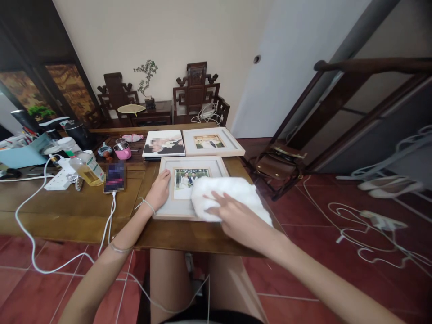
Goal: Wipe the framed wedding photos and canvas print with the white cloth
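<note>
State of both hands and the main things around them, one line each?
near frame: flat, face up, partly under white cloth
white cloth: under right hand
right hand: on white cloth, fingers spread
left hand: on near frame's left edge
far frame: flat, face up
phone: cable plugged in
bottle: upright, partly filled
pink cup: upright, contents unclear

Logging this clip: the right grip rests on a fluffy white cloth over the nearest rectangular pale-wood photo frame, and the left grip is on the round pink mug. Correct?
Not quite: the head view shows the left grip on the left edge of the rectangular pale-wood photo frame, not the round pink mug. The rest holds.
</note>
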`<state>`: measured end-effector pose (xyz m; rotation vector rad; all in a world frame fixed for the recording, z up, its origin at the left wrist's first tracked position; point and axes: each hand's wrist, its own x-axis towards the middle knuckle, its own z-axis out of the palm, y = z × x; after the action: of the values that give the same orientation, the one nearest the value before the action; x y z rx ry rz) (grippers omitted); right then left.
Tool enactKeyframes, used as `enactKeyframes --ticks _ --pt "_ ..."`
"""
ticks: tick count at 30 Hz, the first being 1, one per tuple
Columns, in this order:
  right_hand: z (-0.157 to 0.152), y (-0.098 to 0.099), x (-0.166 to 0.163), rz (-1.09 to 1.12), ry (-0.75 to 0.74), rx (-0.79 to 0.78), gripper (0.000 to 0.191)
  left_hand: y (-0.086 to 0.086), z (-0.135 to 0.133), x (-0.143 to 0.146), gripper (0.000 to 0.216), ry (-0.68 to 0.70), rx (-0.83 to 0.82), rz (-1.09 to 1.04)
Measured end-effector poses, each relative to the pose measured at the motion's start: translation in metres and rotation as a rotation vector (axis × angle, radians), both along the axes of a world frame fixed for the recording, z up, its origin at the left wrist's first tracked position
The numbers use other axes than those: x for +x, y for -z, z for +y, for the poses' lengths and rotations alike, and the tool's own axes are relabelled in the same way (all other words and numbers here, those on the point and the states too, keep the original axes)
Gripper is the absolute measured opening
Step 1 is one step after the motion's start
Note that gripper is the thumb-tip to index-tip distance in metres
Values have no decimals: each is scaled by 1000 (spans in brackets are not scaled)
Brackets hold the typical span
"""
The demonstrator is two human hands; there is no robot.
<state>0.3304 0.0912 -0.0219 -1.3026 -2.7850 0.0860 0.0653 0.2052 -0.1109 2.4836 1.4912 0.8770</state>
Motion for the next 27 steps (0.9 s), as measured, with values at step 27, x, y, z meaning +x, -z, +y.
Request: enactKeyframes --ticks 27 --pt "68 17 -12 22 163 114 56 5 4 -3 57 24 37 25"
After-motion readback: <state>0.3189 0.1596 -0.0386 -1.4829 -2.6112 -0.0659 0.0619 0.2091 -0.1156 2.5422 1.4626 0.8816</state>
